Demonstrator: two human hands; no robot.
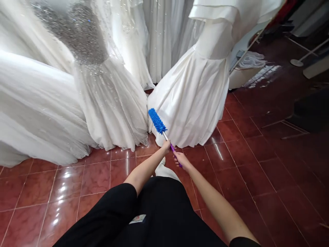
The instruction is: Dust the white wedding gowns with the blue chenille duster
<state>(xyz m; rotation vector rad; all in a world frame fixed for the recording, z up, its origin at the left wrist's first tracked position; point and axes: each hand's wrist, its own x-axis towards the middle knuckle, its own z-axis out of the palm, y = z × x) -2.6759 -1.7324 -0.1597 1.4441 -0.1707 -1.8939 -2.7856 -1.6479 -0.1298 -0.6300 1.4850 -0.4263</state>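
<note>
A duster with a fluffy blue head and a purple handle points up and to the left, in front of the hem of a plain white satin gown. My left hand is closed round the upper handle, just below the metal shaft. Lower down, my right hand grips the purple handle near its end. Left of the duster stands a white gown with a silver sequined bodice. Whether the blue head touches the satin cannot be made out.
More white gowns hang at the left and behind. At the right are a pale bin with clear plastic in it, a metal stand base and a dark object with thin legs. The floor is glossy red tile.
</note>
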